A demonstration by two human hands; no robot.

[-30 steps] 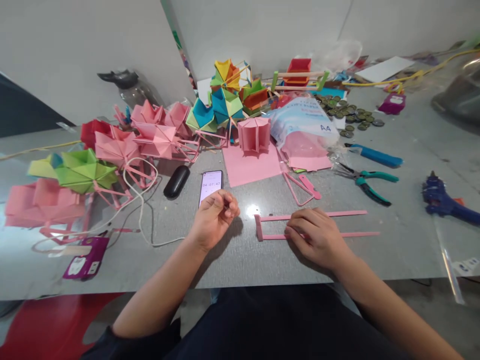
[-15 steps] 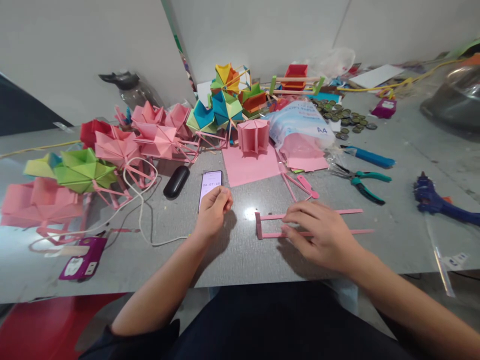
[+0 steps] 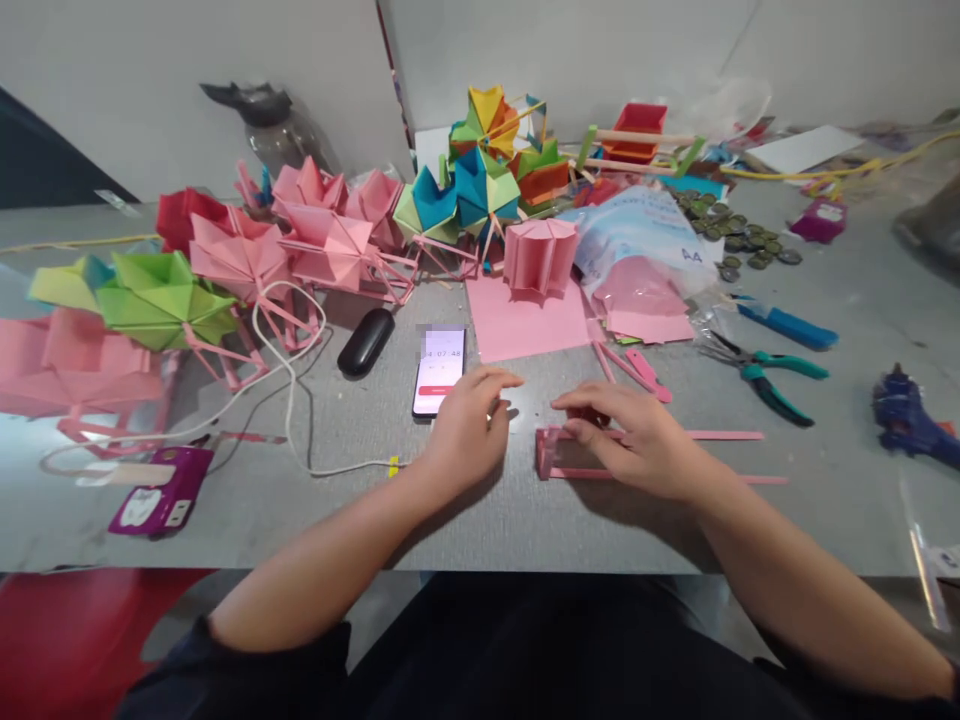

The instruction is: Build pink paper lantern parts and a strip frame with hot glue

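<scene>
A pink U-shaped stick frame point(image 3: 720, 436) lies flat on the grey table point(image 3: 465, 525), its two long strips running to the right. My right hand point(image 3: 634, 440) rests on the frame's left part, fingers pinching the upper strip near the closed end. Just left of the frame, my left hand point(image 3: 469, 432) lies on the table with fingers spread and pointing at that closed end; it holds nothing. A phone point(image 3: 439, 368) with a lit screen lies just beyond my left hand.
Behind are a pink sheet point(image 3: 525, 325), a folded pink wheel point(image 3: 540, 255), a pack of A4 paper point(image 3: 645, 245) and several coloured paper wheels point(image 3: 161, 300). Pliers point(image 3: 761, 365), a blue cutter point(image 3: 787, 325) and a glue gun point(image 3: 911, 420) lie right. A black case point(image 3: 365, 342), white cable point(image 3: 289, 400) and purple packet point(image 3: 154, 500) lie left.
My left hand opened from a loose fist and reached right toward the frame's closed end. My right hand slid left along the frame to its closed end. The view shifted left.
</scene>
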